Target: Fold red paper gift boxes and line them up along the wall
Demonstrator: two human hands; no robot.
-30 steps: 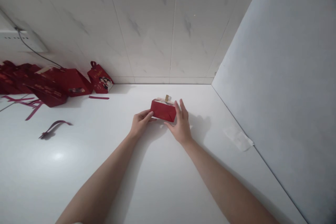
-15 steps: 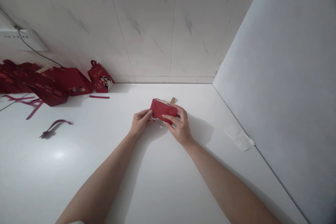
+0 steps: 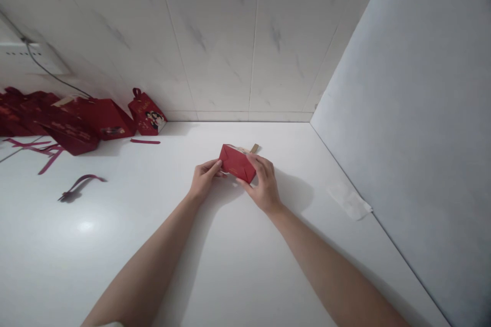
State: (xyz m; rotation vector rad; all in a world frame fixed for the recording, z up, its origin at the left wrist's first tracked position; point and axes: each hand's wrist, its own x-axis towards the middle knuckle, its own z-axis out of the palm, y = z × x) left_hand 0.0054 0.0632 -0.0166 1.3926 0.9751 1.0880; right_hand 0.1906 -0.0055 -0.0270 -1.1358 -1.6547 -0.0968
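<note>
A small red paper gift box (image 3: 237, 162) is held between my two hands, above the white table. My left hand (image 3: 206, 176) grips its left end, thumb on the near face and the other fingers behind or below. At the right end, my right hand (image 3: 264, 181) closes round it, with the fingers over the top corner and the thumb at the lower edge. A tan tag or strip (image 3: 255, 148) sticks out behind the box near my right fingers. The far side of the box is mostly hidden.
Several red gift boxes (image 3: 115, 120) stand along the tiled wall at the left. Dark red ribbon pieces (image 3: 82, 181) lie in front of them. A cable (image 3: 57, 76) hangs from a wall socket (image 3: 34, 56). White tissue (image 3: 351, 202) lies by the right-hand panel.
My right fingers have shifted off the box's near face to its right edge, so more of that face shows. The left hand has hardly moved.
</note>
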